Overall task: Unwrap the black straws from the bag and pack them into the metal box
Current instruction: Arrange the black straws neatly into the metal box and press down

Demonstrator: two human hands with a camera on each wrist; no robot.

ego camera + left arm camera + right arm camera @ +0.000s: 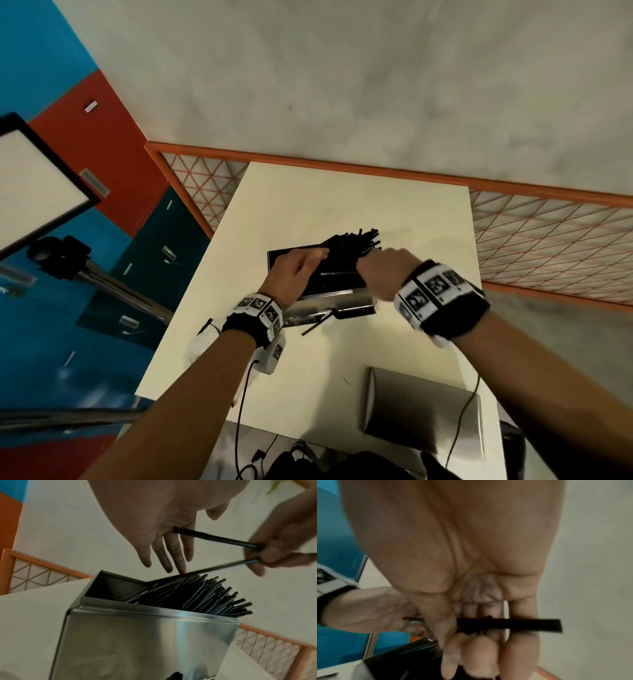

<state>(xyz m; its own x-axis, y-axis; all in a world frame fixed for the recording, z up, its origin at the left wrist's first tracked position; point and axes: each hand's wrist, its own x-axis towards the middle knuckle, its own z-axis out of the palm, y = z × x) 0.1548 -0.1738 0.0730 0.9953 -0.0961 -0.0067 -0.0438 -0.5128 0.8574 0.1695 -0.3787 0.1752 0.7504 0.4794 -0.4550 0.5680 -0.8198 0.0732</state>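
Note:
An open metal box (337, 306) (145, 642) stands mid-table, packed with black straws (356, 240) (197, 595) that lean out over its far right rim. My left hand (301, 270) (171, 555) hovers over the box with straight fingers, one fingertip touching the pile. My right hand (387, 270) (278, 547) (479, 649) pinches a black straw (214, 537) (522, 624). That straw's far end lies against the base of my left fingers. A second straw (223, 565) runs from the right hand down into the box.
The white table (342, 198) carries the box's metal lid (421, 411) near the front right. One loose straw (313, 327) lies by the box's front wall. An orange mesh fence (548, 240) borders the far side; a tripod (102, 277) stands left.

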